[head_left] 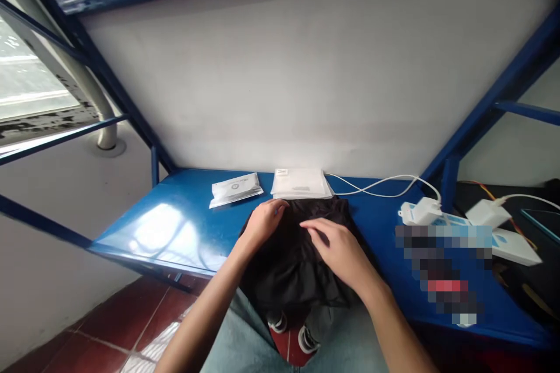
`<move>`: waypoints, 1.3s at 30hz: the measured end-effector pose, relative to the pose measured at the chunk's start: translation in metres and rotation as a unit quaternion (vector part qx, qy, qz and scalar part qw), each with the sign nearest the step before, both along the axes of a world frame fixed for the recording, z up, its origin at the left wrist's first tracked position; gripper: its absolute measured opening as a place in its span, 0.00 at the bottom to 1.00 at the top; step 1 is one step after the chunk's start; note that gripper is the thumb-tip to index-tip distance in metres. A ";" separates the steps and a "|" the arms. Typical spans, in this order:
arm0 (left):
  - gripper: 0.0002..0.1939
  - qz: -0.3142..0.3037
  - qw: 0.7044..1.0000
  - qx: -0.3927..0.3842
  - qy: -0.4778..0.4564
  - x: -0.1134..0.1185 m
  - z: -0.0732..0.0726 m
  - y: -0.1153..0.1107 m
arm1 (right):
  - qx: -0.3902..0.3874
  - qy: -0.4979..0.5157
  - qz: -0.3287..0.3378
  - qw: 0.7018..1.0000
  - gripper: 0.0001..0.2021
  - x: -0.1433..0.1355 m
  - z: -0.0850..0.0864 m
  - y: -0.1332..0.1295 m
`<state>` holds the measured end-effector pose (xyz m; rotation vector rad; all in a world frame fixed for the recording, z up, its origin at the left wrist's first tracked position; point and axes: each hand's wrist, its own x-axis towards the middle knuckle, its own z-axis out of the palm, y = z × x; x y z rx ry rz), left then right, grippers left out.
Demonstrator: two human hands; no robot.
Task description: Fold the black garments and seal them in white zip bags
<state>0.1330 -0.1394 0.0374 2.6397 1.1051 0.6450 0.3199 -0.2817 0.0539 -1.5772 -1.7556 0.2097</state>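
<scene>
A black cloth garment (293,268) lies over the front edge of the blue table, its lower part hanging toward my legs. On its upper left part rests my left hand (266,218), fingers bent and close together near the garment's top; whether they pinch the fabric is hidden. My right hand (335,239) is over the garment's right half, with the thumb and index finger apart and nothing visible between them. Just behind the garment sits a stack of clear plastic bags (301,183) with a small label. To the left of that stack is a white printed packet (236,189).
The blue table (184,198) has a blue metal frame. At the right are a white power strip (455,221), plugged-in chargers (487,213), white cables (389,187) and a pixelated patch. A white panel (271,76) stands behind.
</scene>
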 end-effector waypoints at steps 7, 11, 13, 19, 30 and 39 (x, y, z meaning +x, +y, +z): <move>0.10 -0.010 0.996 0.023 0.082 0.006 -0.006 0.086 | -0.150 -0.121 -0.005 0.981 0.18 0.046 -0.007 0.140; 0.11 -0.012 0.994 0.026 0.105 0.017 -0.008 0.097 | -0.167 -0.128 0.012 0.978 0.14 0.067 -0.020 0.157; 0.12 -0.006 0.993 0.037 0.108 0.015 0.002 0.094 | -0.152 -0.122 0.010 0.981 0.14 0.068 -0.016 0.155; 0.12 0.014 0.990 0.079 0.118 -0.034 0.050 -0.001 | -0.044 -0.093 0.005 0.995 0.17 0.048 0.009 0.083; 0.10 0.104 0.968 -0.104 0.204 -0.016 -0.018 -0.145 | -0.221 -0.152 -0.108 0.957 0.38 0.068 -0.034 -0.023; 0.12 0.106 0.980 -0.087 0.143 -0.028 -0.025 -0.139 | -0.374 -0.233 0.035 0.897 0.28 0.060 0.032 0.053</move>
